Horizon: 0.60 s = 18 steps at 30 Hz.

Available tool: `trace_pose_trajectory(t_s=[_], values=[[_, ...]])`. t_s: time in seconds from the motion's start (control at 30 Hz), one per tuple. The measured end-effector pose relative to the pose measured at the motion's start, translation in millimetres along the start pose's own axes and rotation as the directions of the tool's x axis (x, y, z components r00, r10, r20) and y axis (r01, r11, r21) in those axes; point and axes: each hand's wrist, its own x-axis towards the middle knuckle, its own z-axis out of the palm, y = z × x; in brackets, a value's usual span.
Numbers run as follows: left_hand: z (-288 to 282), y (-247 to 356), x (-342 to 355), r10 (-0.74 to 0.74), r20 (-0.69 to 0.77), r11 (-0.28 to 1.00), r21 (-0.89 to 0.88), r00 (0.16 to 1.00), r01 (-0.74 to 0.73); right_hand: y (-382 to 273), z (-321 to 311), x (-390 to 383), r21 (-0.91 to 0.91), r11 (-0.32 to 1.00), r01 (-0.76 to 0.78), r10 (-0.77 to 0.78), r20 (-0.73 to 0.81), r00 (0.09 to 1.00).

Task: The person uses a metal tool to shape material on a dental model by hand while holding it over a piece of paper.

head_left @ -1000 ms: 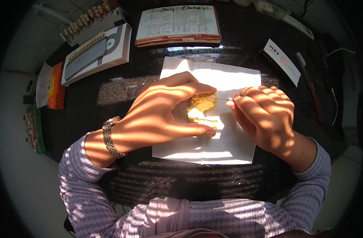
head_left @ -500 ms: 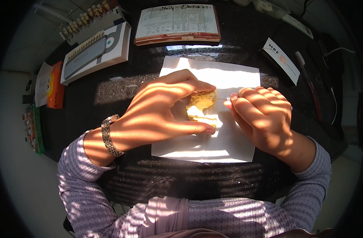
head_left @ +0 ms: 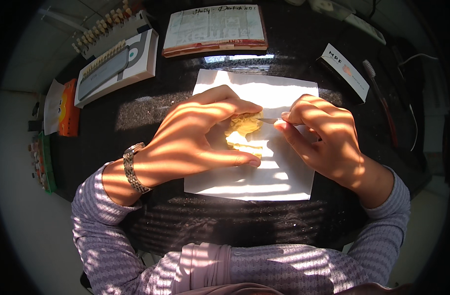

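Note:
My left hand (head_left: 193, 130), with a metal watch on its wrist, grips a yellow horseshoe-shaped dental cast (head_left: 245, 125) between spread thumb and fingers. The cast's toothed ridge shows, and its left part lies hidden behind the hand. From the right, my right hand (head_left: 328, 132) pinches a small carving knife (head_left: 269, 120) between thumb and fingers. Its pointed blade aims left, and the tip is at the cast's upper right edge; I cannot tell whether it touches. Most of the handle is covered by the fingers. Under both hands is a white paper sheet (head_left: 289, 174).
Beyond the paper is a thick book (head_left: 215, 29). A white box (head_left: 141, 61) bearing a grey tooth-shade guide (head_left: 104, 73) is at far left, near an orange box (head_left: 68, 108) and a green tray (head_left: 46, 160). On the right are a black-and-white box (head_left: 343, 71) and a toothbrush (head_left: 380, 96).
My right hand has turned and its fingers have shifted on the knife, so the blade's flat side now shows. The left hand keeps its hold on the cast. The whole view has shifted slightly.

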Motion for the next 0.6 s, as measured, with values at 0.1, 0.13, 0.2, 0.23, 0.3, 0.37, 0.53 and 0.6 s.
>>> trace_pose_trajectory(t_s=[0.1, 0.13, 0.2, 0.23, 0.3, 0.37, 0.53, 0.6], values=[[0.1, 0.0, -0.2, -0.004, 0.007, 1.0, 0.009, 1.0, 0.004, -0.5, 1.2, -1.3, -0.067, 0.997, 0.042, -0.045, -0.033, 0.998], [0.3, -0.2, -0.2, -0.009, 0.01, 1.0, 0.006, 1.0, 0.009, -0.4, 1.3, -1.0, -0.094, 0.994, 0.062, -0.065, -0.032, 0.997], [0.2, -0.3, -0.3, -0.02, 0.015, 1.0, -0.001, 1.0, 0.02, 0.0, 1.2, -0.5, -0.126, 0.988, 0.085, -0.089, -0.028, 0.996], [-0.2, -0.3, -0.5, -0.026, 0.018, 1.0, -0.006, 1.0, 0.026, 0.5, 0.9, 0.0, -0.13, 0.988, 0.088, -0.092, -0.025, 0.995], [-0.4, -0.4, -0.8, -0.027, 0.019, 1.0, -0.009, 0.999, 0.027, 0.1, 0.5, 0.1, -0.147, 0.986, 0.084, -0.088, -0.014, 0.996], [-0.7, -0.5, -0.8, -0.017, 0.016, 1.0, -0.005, 1.0, 0.017, -1.7, 0.0, -0.1, -0.17, 0.983, 0.071, -0.072, 0.0, 0.997], [-1.4, -0.7, -0.2, -0.021, 0.015, 1.0, 0.0, 1.0, 0.021, -4.9, 2.0, 0.0, -0.241, 0.961, 0.132, -0.147, -0.045, 0.988], [-1.0, -0.9, -0.1, -0.021, 0.009, 1.0, 0.005, 1.0, 0.021, -5.4, 4.6, 0.3, -0.195, 0.974, 0.111, -0.128, -0.072, 0.989]])
